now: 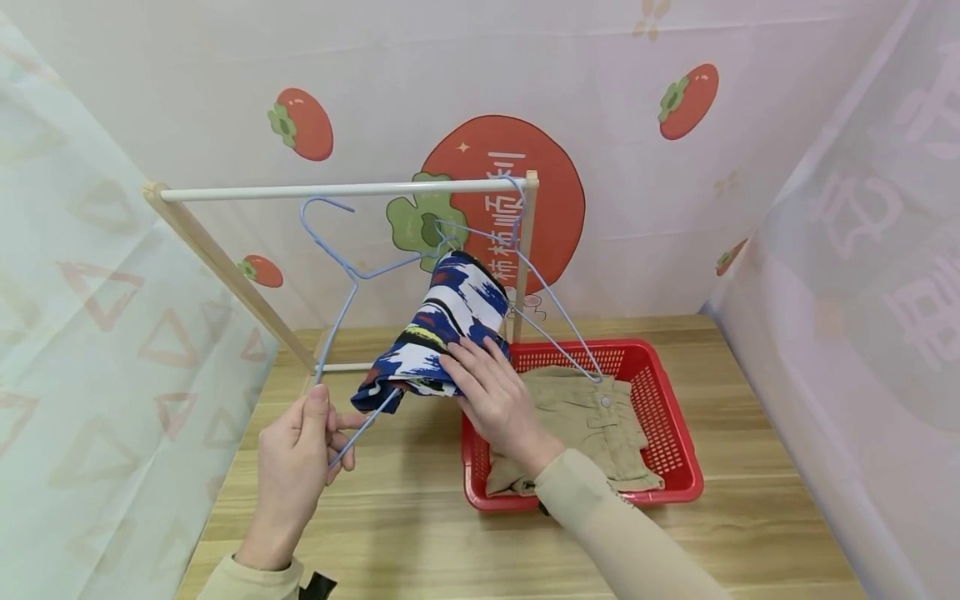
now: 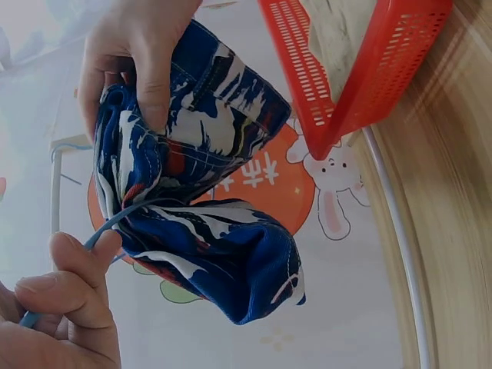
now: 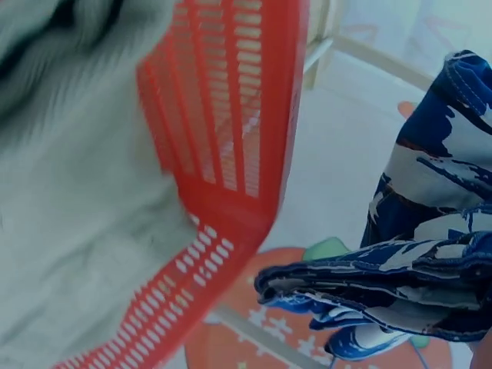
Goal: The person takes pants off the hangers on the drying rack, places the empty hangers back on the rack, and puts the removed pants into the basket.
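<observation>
My left hand (image 1: 296, 446) grips a light blue wire hanger (image 1: 341, 321) by its lower left corner. Over the hanger's bottom bar drape blue, white and black patterned shorts (image 1: 450, 321), bunched in folds. On the near side of the cloth lies my right hand (image 1: 495, 396). The left wrist view shows its thumb in front of the shorts (image 2: 219, 100) and its fingers behind, pinching the fabric. The held hanger's hook is just below the rack's rail, apart from it. A second blue hanger (image 1: 558, 300) hangs at the rail's right end.
A wooden rack with a white rail (image 1: 337, 192) stands at the back of the wood-grain table (image 1: 405, 533). To the right is a red plastic basket (image 1: 678, 442) with folded khaki clothing (image 1: 577, 425) inside. Printed cloth walls (image 1: 600, 100) enclose the table.
</observation>
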Action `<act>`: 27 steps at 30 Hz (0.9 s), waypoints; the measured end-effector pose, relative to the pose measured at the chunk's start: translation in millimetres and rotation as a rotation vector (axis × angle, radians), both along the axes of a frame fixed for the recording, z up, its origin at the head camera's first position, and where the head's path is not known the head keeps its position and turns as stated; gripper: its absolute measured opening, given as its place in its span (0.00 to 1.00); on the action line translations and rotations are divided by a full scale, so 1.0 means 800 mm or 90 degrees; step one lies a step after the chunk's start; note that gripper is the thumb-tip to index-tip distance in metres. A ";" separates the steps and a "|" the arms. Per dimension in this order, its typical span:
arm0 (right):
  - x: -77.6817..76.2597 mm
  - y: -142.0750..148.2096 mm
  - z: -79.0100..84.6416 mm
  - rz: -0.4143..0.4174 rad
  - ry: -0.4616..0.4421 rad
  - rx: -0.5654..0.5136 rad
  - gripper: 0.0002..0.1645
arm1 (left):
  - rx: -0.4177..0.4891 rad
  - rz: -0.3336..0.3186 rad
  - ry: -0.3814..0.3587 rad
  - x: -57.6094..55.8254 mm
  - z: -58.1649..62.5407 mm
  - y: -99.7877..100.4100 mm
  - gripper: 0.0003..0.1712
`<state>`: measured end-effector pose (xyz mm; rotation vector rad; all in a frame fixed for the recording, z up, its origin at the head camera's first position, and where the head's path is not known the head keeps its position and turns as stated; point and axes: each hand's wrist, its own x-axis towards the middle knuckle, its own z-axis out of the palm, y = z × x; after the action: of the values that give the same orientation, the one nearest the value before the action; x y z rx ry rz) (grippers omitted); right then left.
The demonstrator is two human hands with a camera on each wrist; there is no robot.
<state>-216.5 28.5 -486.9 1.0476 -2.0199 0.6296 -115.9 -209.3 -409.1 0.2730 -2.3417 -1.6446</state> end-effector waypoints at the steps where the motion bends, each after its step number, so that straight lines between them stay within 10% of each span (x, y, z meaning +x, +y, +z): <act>1: -0.001 0.001 0.001 -0.017 0.014 0.010 0.34 | 0.000 -0.003 0.001 0.000 0.000 0.000 0.35; 8: -0.003 0.003 0.001 -0.105 0.042 0.063 0.32 | -0.002 -0.020 0.013 -0.002 0.000 -0.002 0.33; 27: 0.002 0.022 0.031 -0.086 0.119 0.002 0.17 | -0.136 -0.014 0.046 -0.006 -0.015 -0.018 0.27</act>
<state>-214.6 46.1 -461.7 0.9266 -1.9093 0.4419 -121.0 -223.6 -421.2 0.1419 -2.4475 -1.3730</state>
